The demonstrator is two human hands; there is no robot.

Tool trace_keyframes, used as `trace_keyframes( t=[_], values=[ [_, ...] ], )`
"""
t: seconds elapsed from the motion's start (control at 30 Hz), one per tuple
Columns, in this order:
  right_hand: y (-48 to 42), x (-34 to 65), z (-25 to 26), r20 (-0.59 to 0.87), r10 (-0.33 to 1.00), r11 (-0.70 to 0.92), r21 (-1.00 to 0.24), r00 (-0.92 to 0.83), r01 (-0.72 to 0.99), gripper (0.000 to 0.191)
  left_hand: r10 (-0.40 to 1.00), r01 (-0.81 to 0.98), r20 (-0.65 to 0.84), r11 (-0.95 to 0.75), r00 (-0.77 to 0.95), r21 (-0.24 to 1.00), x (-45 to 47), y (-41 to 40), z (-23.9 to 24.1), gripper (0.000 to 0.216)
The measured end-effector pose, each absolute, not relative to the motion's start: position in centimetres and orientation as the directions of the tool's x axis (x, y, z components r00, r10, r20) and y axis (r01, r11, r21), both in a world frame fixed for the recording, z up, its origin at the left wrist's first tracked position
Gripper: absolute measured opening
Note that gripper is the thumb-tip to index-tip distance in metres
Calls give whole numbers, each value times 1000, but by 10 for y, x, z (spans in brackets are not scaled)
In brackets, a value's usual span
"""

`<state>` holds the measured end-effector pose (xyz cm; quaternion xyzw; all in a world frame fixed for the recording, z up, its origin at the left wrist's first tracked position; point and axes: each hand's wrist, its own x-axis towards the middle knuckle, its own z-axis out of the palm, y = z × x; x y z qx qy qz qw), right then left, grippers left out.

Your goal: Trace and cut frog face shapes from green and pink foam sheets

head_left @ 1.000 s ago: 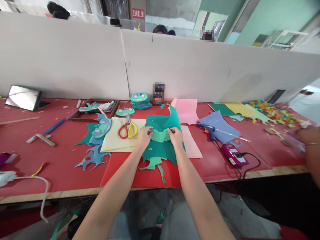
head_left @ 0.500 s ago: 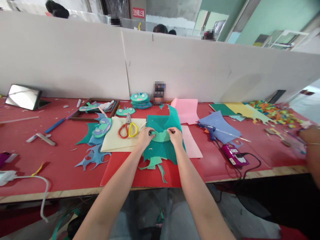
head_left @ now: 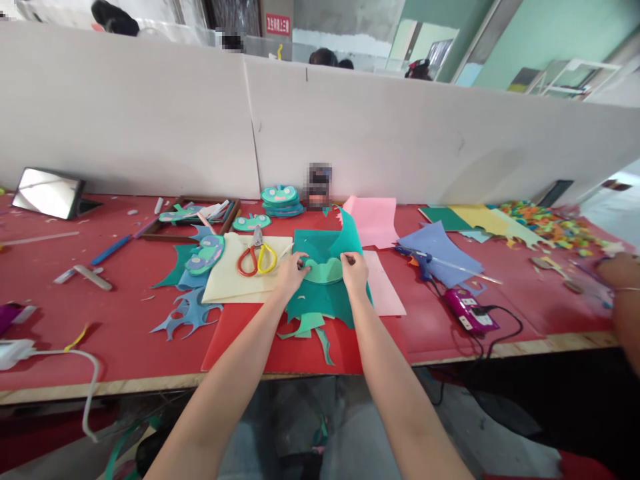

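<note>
A light green felt cutout with a wavy top edge lies over a dark green felt sheet. My left hand pinches its left end between thumb and fingers. At the right end, my right hand is closed, its fingertips pressed together just off the cutout's edge; what they hold, if anything, is too small to make out. Light green scraps lie on the near part of the sheet. Scissors with one red and one yellow handle rest on cream felt left of my left hand.
Finished-looking green and blue felt shapes are stacked by the partition. Pink felt, a blue glue gun and a purple power strip lie to the right. Another person's hand is at the far right edge.
My right hand has shifted slightly to the right, and its fingertips have come off the cutout's right end. My left hand and the cutout stay nearly where they were.
</note>
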<state>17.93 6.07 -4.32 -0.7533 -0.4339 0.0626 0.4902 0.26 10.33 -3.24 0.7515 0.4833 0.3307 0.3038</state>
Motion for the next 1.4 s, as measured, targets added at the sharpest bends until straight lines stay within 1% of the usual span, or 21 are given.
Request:
trace_keyframes(
  t=[0.17, 0.33, 0.53, 0.8, 0.97, 1.07, 1.17, 1.27, 1.33, 1.4],
  values=[
    [61, 176, -43, 329, 749, -163, -750, 576, 640, 21, 932, 524, 201, -339, 303, 782, 3, 102, -32, 29],
    [60, 174, -43, 329, 768, -171, -721, 549, 672, 25, 932, 496, 193, -330, 306, 803, 2, 100, -27, 27],
    [59, 173, -42, 334, 794, -146, -706, 508, 693, 16, 935, 460, 182, -311, 305, 832, -4, 98, -23, 31],
    [59, 172, -42, 332, 798, -149, -701, 503, 697, 16, 921, 456, 199, -344, 336, 821, -9, 101, -32, 41],
    [60, 173, -43, 333, 794, -154, -698, 508, 699, 16, 909, 459, 194, -360, 369, 812, -9, 102, -31, 36],
    [60, 173, -44, 340, 796, -147, -695, 502, 704, 15, 899, 480, 208, -387, 385, 787, -7, 97, -27, 37],
    [59, 172, -44, 351, 794, -136, -692, 496, 708, 13, 905, 537, 254, -409, 342, 738, -3, 90, -22, 39],
    [58, 171, -42, 369, 785, -129, -689, 498, 714, 12, 903, 588, 296, -428, 311, 687, 3, 83, -17, 28],
    [58, 170, -41, 382, 785, -115, -684, 488, 720, 9, 890, 591, 301, -453, 343, 667, 5, 80, -15, 17],
    [59, 168, -39, 387, 797, -94, -679, 463, 729, 6, 879, 583, 290, -469, 378, 663, 7, 80, -15, 13]
  ],
)
